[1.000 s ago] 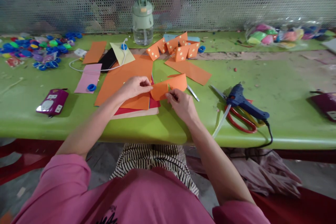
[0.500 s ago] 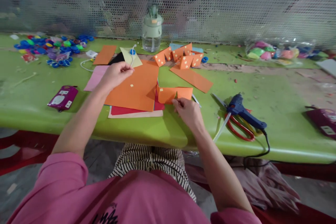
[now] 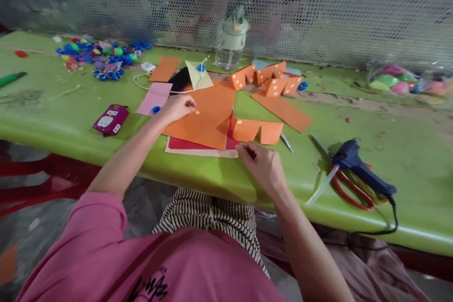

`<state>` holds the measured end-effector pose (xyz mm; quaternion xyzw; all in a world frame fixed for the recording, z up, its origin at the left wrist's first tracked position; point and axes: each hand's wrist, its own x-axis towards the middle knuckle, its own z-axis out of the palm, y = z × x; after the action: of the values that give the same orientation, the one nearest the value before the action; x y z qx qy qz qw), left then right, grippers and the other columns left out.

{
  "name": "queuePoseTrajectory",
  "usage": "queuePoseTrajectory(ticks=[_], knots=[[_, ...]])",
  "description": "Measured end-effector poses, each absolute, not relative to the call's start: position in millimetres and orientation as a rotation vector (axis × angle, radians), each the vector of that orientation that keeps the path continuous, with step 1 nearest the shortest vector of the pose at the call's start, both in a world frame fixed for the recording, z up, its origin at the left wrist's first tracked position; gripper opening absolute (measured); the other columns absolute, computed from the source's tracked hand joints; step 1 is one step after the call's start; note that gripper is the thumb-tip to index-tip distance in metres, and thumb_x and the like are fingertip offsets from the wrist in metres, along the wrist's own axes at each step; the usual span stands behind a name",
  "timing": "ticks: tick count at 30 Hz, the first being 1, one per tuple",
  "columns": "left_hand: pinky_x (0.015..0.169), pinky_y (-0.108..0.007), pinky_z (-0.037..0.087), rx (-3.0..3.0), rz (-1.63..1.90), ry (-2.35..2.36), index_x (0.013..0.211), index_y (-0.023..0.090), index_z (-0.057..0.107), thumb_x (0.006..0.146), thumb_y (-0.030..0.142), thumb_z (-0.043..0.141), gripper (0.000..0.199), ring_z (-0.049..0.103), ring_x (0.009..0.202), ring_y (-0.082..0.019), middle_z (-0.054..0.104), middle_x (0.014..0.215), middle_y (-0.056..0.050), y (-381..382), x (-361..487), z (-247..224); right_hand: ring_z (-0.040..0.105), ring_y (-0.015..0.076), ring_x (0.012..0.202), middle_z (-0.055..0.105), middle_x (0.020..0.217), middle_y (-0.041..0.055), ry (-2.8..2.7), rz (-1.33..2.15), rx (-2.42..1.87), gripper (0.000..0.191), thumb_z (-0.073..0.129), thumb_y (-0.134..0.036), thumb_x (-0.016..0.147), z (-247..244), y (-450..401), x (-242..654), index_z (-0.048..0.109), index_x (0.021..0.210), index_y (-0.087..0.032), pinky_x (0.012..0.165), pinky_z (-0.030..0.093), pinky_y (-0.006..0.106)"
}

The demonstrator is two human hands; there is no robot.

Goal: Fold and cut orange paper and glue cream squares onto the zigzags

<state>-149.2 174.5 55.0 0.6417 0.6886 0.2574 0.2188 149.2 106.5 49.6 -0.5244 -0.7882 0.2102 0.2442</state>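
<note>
head view, hands at the green surface (image 3: 63, 115). i log the notched orange piece (image 3: 271, 133) first: it stands folded near the middle of the surface, one pale square at its left end, its left part by the edge of the red sheet (image 3: 231, 141).

right hand (image 3: 264, 163): just in front of the notched orange piece, fingers curled, thumb and forefinger close together at the right end of the red sheet. i cannot tell whether they pinch anything.

left hand (image 3: 179, 106): over the left part of the large orange sheet (image 3: 210, 127), fingers bent inward, left of a small pale chip (image 3: 197, 112). i cannot tell if anything sits in the fingertips. the large orange sheet overlaps the red sheet, with a cream sheet (image 3: 205, 153) below.

left of the stack: pink paper (image 3: 154, 94) bearing a blue cap (image 3: 155, 110); farther left, a purple box (image 3: 111, 120).

behind: dotted orange pieces (image 3: 274, 86), standing folded, near a plain orange strip (image 3: 283, 111); clear-and-green bottle (image 3: 231, 40) by the mesh screen (image 3: 141, 9).

right: glue gun (image 3: 364, 170) lying across red-handled scissors (image 3: 348, 193).
</note>
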Motion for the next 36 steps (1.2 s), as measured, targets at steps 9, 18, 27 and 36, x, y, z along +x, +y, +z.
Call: queuePoseTrajectory(ticks=[9,18,27,36], knots=[[0.080,-0.032,0.045,1.791,0.661,1.923,0.066,0.023,0.062,0.073,0.018,0.074,0.015,0.065,0.082,-0.021,0.070,0.078,-0.003,180.9,-137.6,50.2,0.045,0.0119,0.053,0.055,0.059,-0.0016,-2.167,0.691,-1.388,0.038,0.051,-0.050,0.094,46.5,101.0,144.9,0.061,0.072,-0.021,0.054,0.034,0.026],[0.079,-0.033,0.048,1.742,0.716,1.813,0.084,0.023,0.065,0.075,0.027,0.069,0.010,0.068,0.085,-0.022,0.074,0.090,-0.005,167.0,-146.6,42.7,0.066,0.0221,0.082,0.075,0.095,0.0112,-2.094,0.321,-1.667,0.032,0.049,-0.036,0.094,81.2,88.4,220.7,0.071,0.105,-0.018,0.074,0.049,0.034],[0.089,-0.035,0.051,1.996,0.474,1.903,0.096,0.023,0.072,0.085,0.029,0.058,0.019,0.070,0.099,-0.025,0.075,0.112,-0.007,157.7,-131.0,54.9,0.063,0.0435,0.118,0.065,0.129,0.0298,-2.111,0.185,-2.344,0.061,0.061,-0.028,0.084,86.7,120.7,345.8,0.054,0.139,-0.004,0.090,0.051,0.050],[0.089,-0.030,0.050,1.943,0.665,1.794,0.104,0.017,0.070,0.091,0.021,0.057,0.020,0.069,0.099,-0.019,0.076,0.111,-0.008,145.3,-79.4,74.2,0.065,0.0348,0.098,0.065,0.106,0.0174,-2.029,0.140,-2.112,0.034,0.066,-0.032,0.077,94.4,131.9,356.5,0.069,0.108,-0.018,0.086,0.051,0.050]])
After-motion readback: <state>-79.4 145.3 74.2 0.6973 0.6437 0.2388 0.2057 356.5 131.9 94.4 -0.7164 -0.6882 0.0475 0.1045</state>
